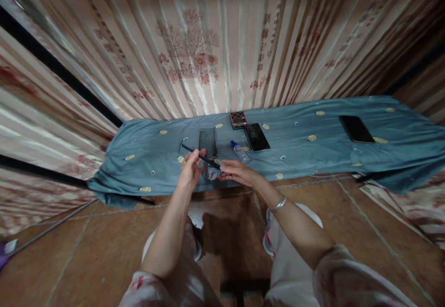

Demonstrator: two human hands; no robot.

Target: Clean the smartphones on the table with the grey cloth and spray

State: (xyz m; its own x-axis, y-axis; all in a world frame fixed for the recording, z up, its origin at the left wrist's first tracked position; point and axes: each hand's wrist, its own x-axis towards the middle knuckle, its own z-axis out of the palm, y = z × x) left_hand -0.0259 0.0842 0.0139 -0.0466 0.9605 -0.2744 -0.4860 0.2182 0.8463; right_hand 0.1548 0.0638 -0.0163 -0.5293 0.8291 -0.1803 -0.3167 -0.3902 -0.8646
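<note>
A thin dark slab, which looks like a smartphone [189, 148] seen edge-on, is held tilted above the blue cloth. My left hand [190, 169] grips its middle between thumb and fingers. At its lower right end, my right hand [239, 172] is closed on the phone's edge. A crumpled greyish cloth [213, 173] hangs just under the phone by my right fingers; whether they hold it too is unclear. Behind the hands lies a clear phone case [207, 139]. A small bottle with a blue cap [240, 151] lies to the right of it.
A blue patterned cloth [299, 154] covers the long low table. On it are a black phone with a marked screen [257, 137], a small checkered box [238, 119] and, far right, another dark phone [356, 128]. Curtains [222, 43] hang close behind; dark poles slant at left.
</note>
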